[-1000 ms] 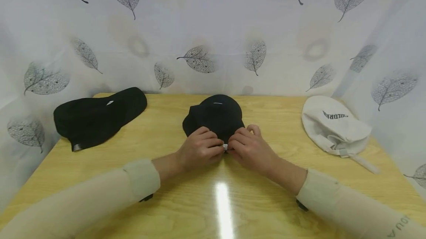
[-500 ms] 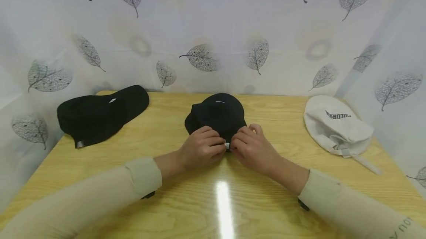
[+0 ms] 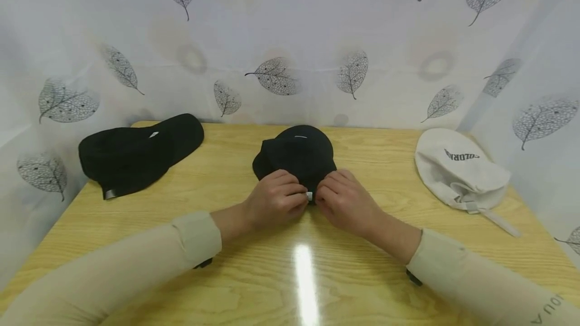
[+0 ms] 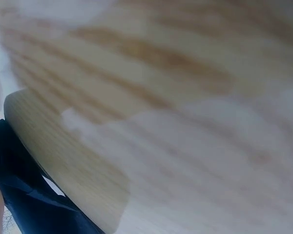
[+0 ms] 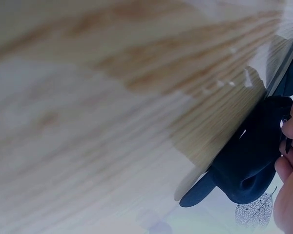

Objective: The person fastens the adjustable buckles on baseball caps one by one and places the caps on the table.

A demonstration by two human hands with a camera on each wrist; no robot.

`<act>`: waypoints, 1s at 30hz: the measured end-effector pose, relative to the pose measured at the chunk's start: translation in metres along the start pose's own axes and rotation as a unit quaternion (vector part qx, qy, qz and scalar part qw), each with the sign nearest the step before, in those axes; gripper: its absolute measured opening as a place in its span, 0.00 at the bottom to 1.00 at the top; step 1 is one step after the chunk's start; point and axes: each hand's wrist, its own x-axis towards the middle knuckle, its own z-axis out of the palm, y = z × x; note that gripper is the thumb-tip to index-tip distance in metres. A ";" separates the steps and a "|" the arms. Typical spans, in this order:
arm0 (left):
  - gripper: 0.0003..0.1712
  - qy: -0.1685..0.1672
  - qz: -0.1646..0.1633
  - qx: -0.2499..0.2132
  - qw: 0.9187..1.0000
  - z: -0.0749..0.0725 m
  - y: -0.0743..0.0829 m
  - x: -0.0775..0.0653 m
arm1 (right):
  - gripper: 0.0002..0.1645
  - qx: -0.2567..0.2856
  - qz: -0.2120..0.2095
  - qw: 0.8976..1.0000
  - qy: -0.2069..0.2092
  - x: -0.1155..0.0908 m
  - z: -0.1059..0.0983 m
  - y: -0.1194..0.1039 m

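Nearest, we logged a left sleeve (image 3: 131, 258) and a right sleeve (image 3: 476, 273), both pale and cuffed, the right with dark lettering. Below them we entered one table (image 3: 254, 285), yellow wood grain, with a bright streak of glare between the arms. We recorded the left hand (image 3: 276, 199) with curled fingers, pinching the near edge of the middle cap, and the right hand (image 3: 346, 199) gripping the same edge just beside it. Between the fingertips we found one tag (image 3: 309, 196), small and white. The middle cap (image 3: 299, 157) was black, lay on the table at centre and bore a short white line on its far part. To the left we listed a second cap (image 3: 131, 157), black, brim pointing away and rightward; to the right, a white cap (image 3: 466, 165), dark-lettered, strap trailing nearward. Farthest, we noted a white curtain (image 3: 312, 18) printed with leaves.
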 end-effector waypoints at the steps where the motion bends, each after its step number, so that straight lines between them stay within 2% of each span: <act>1: 0.04 0.001 -0.001 0.000 1.000 0.000 0.000 0.000 | 0.08 -0.002 0.002 1.000 -0.001 0.000 0.000 0.000; 10: 0.04 0.007 0.009 -0.007 1.000 0.001 -0.002 -0.001 | 0.11 -0.004 0.012 1.000 -0.010 -0.002 0.001 0.000; 17: 0.03 0.006 0.017 -0.009 1.000 0.000 -0.002 0.000 | 0.16 -0.005 0.004 1.000 0.006 -0.002 0.004 -0.001; 23: 0.04 0.002 0.016 -0.012 1.000 0.000 -0.002 0.000 | 0.15 -0.014 0.000 1.000 0.022 -0.002 0.005 -0.001; 30: 0.03 0.004 0.019 -0.013 1.000 0.000 -0.002 0.001 | 0.10 -0.018 0.009 1.000 0.009 -0.001 0.002 -0.002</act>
